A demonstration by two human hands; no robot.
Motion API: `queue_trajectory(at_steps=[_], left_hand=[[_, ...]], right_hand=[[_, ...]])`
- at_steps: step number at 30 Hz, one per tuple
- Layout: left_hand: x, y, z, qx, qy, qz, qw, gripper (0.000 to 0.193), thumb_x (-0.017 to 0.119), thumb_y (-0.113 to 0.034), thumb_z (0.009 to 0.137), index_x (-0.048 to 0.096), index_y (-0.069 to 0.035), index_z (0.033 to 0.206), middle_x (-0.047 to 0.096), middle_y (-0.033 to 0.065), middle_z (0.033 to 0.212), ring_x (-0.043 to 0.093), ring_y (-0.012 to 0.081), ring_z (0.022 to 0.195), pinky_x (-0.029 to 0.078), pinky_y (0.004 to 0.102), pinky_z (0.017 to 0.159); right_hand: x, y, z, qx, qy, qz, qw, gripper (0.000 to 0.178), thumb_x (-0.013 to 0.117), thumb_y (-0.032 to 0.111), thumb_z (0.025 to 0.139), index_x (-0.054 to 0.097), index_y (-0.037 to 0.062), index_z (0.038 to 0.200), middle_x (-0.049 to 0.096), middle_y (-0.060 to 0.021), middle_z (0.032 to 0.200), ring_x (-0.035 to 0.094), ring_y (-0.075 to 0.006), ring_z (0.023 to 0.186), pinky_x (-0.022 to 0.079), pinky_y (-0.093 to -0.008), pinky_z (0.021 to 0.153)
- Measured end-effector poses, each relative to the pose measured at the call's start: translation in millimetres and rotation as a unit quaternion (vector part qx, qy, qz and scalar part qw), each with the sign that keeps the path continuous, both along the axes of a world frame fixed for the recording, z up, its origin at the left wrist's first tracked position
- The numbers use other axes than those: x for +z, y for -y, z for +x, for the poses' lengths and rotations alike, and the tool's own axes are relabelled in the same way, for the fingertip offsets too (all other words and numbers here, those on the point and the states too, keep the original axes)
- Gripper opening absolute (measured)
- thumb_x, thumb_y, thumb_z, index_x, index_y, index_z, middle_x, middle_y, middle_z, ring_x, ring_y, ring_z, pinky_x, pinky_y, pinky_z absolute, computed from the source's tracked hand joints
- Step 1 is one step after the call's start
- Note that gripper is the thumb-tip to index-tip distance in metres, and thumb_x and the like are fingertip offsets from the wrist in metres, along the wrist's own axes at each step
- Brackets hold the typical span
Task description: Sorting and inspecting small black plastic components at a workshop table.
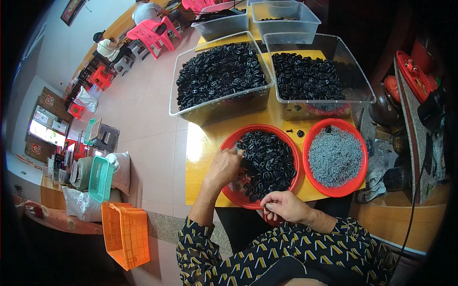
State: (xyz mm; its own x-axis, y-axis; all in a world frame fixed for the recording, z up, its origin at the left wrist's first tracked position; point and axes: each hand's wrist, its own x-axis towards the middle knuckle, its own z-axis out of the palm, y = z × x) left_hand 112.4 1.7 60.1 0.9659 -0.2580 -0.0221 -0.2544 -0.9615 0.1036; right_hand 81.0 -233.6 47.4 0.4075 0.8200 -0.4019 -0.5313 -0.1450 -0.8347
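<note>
A red basin (228,190) holds a heap of small black plastic pieces (269,167), oval with holes through them. My left hand (223,167) reaches over the basin's left rim, its fingers curled together at the edge of the heap. What they hold, if anything, is hidden. By the near rim, my right hand (288,207) is closed in a pinch, with a small dark piece (267,208) showing between thumb and fingers. To the right stands a second red basin (363,164), full of small grey metal screws or pins (335,156).
Two clear bins (224,107) (329,101) of black pieces stand behind the basins on the yellow table (200,167). Loose dark pieces (300,133) lie between. Cluttered shelving (405,119) flanks the right. An orange crate (125,233) sits at left; people (148,13) sit far off.
</note>
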Motion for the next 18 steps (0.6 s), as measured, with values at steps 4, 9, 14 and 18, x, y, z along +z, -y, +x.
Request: queue_trajectory(at_steps=[4,9,14,18], left_hand=[[1,6,0,0.025,0.001,0.003,1.000,0.011,0.061,-0.010,0.065,0.063,-0.004,0.075,0.059,0.0121,0.076,0.057,0.0268,0.077,0.041,0.0371,0.072],[-8,10,-7,0.048,0.027,0.037,0.998,0.017,0.062,-0.015,0.067,0.061,-0.003,0.079,0.058,0.0130,0.081,0.056,0.0263,0.078,0.041,0.0365,0.071],[-18,17,-13,0.070,0.037,0.168,0.983,0.032,0.064,-0.021,0.066,0.055,0.002,0.086,0.057,0.0130,0.080,0.055,0.0259,0.076,0.040,0.0354,0.067],[-10,26,-15,0.084,-0.004,0.178,0.980,0.037,0.066,-0.024,0.064,0.053,0.002,0.088,0.057,0.0130,0.080,0.056,0.0258,0.074,0.040,0.0354,0.067]], right_hand=[[0,-1,0,0.007,-0.003,-0.006,1.000,0.015,0.042,0.003,0.089,0.053,-0.0001,0.096,0.058,-0.0047,0.079,0.056,-0.0071,0.066,0.046,-0.0182,0.056],[4,-1,1,0.020,0.007,-0.006,1.000,0.014,0.042,0.006,0.089,0.052,-0.0003,0.097,0.058,-0.0044,0.079,0.056,-0.0075,0.066,0.046,-0.0182,0.056],[-5,-1,-3,0.001,0.011,0.010,1.000,0.015,0.045,0.011,0.089,0.053,0.0025,0.098,0.055,-0.0011,0.075,0.053,-0.0054,0.060,0.044,-0.0183,0.049],[-6,-2,-2,-0.006,0.012,0.014,1.000,0.015,0.045,0.012,0.089,0.053,0.0026,0.098,0.055,-0.0015,0.075,0.053,-0.0056,0.059,0.044,-0.0186,0.047]])
